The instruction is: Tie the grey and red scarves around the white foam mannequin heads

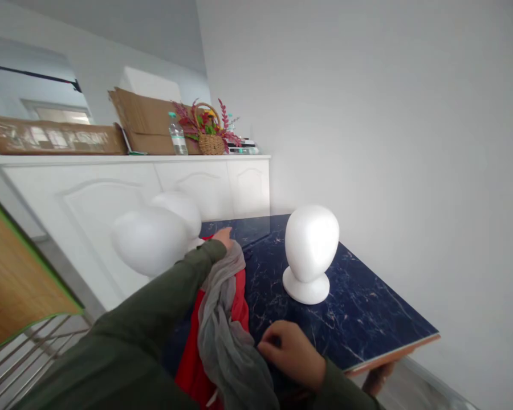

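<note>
A long, crumpled grey scarf [224,330] lies lengthwise over a red cloth [240,302] on the dark blue marbled table [277,273]. My left hand [223,237] reaches across to the scarf's far end, its fingers closed on the fabric, the tips partly hidden. Nearer to me, my right hand [294,354] is curled, thumb and forefinger pinched together at the scarf's right edge. To the right of the scarf stands a white foam head [311,245], upright on its round base. Two more heads, a blurred front one [150,240] and one behind it [180,209], stand left of my left forearm.
White cabinets [111,193] stand behind the table, topped by cardboard boxes [55,136], a water bottle [178,135] and a flower basket [211,143]. A wire rack [34,353] and a wooden board [21,273] are at left. The wall [389,142] borders the right.
</note>
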A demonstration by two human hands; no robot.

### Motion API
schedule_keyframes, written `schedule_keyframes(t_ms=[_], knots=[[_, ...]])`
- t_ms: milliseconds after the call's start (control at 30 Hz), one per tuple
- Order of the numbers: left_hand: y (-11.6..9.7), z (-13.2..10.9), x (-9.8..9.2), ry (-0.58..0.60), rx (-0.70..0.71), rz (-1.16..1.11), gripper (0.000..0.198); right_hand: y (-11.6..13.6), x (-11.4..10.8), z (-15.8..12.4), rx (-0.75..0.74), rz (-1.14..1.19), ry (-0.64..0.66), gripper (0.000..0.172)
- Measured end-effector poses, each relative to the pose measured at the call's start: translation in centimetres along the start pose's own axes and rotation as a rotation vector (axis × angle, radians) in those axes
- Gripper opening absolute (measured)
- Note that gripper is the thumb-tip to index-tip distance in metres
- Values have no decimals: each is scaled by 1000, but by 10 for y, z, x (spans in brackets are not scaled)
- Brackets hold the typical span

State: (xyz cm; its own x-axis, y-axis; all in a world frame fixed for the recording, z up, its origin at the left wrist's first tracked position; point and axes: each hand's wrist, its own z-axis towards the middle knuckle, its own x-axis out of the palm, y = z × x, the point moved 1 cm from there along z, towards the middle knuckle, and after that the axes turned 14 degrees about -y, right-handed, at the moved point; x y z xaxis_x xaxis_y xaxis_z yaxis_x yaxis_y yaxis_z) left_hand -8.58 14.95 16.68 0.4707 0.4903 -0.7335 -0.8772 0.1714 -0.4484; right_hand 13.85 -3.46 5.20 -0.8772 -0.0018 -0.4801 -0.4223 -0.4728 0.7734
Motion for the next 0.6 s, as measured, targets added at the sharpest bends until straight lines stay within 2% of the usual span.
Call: schedule_keyframes(t_ms=[33, 100, 133, 167, 200, 267, 367, 433, 500, 600], knots=[[1, -20, 13, 41, 20, -13, 46, -20, -14, -1, 97, -70, -176, 20], [-2, -60, 39, 132, 56, -56, 51, -59, -44, 1, 258, -189, -610, 24], [-6, -78, 51, 182, 94, -110, 56, -76, -57, 4, 288, -204, -776, 33], [-11, -94, 63, 224, 132, -194, 61, -92, -66, 10, 294, -194, -873, 44], [-18, -107, 73, 261, 156, -268, 67, -104, -73, 16, 286, -168, -915, 55], [-35, -123, 91, 316, 177, -390, 78, -119, -78, 31, 271, -81, -873, 67], [-64, -123, 110, 332, 208, -518, 95, -114, -69, 48, 213, 68, -710, 70], [-81, -117, 117, 298, 270, -646, 95, -101, -60, 51, 159, 129, -631, 70], [-93, -113, 120, 240, 330, -753, 87, -87, -53, 49, 154, 141, -611, 70], [-101, -115, 115, 116, 321, -745, 84, -71, -48, 41, 165, 96, -616, 72]])
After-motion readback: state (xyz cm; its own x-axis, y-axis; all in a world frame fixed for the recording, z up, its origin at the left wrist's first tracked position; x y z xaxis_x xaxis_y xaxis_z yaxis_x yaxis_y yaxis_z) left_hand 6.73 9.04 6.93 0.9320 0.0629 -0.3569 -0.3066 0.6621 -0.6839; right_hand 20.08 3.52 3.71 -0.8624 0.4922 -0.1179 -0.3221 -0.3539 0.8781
